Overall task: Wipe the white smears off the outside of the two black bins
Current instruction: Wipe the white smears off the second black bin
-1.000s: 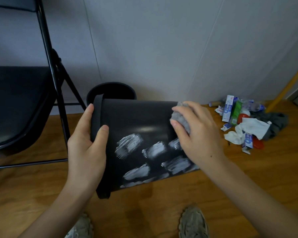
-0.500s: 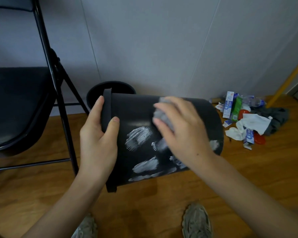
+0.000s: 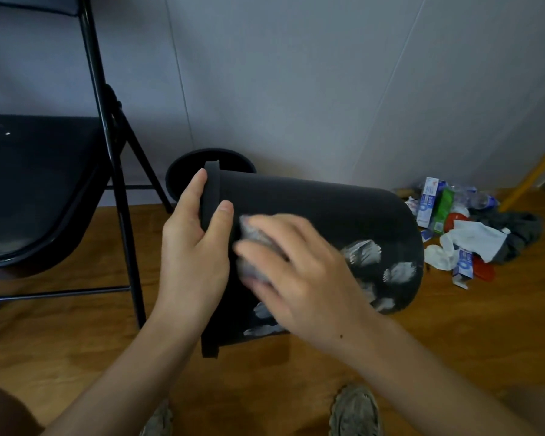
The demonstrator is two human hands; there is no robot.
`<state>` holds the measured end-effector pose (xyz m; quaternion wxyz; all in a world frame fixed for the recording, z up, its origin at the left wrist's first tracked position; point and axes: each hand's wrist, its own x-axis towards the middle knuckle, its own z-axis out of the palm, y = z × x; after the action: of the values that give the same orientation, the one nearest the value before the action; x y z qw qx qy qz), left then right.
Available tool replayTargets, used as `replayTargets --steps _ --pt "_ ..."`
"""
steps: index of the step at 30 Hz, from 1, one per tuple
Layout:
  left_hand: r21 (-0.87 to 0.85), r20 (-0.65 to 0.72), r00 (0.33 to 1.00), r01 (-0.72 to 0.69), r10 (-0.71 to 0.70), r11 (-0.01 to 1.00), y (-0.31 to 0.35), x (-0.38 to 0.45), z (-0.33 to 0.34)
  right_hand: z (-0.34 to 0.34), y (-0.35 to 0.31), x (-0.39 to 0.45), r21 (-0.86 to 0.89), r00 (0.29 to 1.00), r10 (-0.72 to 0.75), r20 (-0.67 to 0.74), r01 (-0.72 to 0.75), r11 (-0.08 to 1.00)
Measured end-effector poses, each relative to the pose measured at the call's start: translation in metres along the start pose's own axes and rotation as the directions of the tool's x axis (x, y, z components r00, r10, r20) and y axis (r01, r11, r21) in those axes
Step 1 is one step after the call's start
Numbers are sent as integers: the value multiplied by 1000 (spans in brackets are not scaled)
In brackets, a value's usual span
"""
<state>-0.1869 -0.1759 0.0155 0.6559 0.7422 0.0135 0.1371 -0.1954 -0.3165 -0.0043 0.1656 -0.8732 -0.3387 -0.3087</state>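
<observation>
A black bin [image 3: 321, 209] lies tipped on its side above the wooden floor, its rim to the left. My left hand [image 3: 192, 250] grips that rim, thumb on the outside. My right hand [image 3: 299, 275] holds a crumpled grey cloth [image 3: 252, 243] and presses it on the bin's side close to the rim. White smears [image 3: 364, 253] show on the bin near its base, and more smears [image 3: 261, 330] along the lower edge beside my right wrist. A second black bin [image 3: 183, 171] stands upright behind the first, mostly hidden.
A black folding chair [image 3: 44, 171] stands on the left, its legs close to the bins. A heap of litter [image 3: 466, 240] with cartons, tissues and a dark cloth lies on the floor at right. A yellow pole [image 3: 535, 174] leans on the wall. My shoes [image 3: 354, 410] are below.
My right hand has swept the cloth leftward along the bin, from near its base to beside the rim. The bin has shifted right, and smears near its base have come into sight.
</observation>
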Motion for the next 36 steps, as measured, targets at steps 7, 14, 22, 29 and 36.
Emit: replayTargets --steps 7,14,22,29,36 --pt "-25 -4 999 49 -49 998 3 -1 11 -9 27 14 -33 971 238 -37 -239 970" --pt "-1 -5 999 37 -37 999 7 3 7 -10 25 -6 -13 990 -109 90 110 994" --pt "51 14 999 47 -48 998 2 5 10 1 13 -6 4 995 -70 69 70 998" --pt "39 25 999 44 -45 998 3 4 8 -4 31 13 27 980 195 30 -196 980" --pt "74 31 998 55 -58 996 2 3 -3 0 9 -5 65 966 -231 112 225 972"
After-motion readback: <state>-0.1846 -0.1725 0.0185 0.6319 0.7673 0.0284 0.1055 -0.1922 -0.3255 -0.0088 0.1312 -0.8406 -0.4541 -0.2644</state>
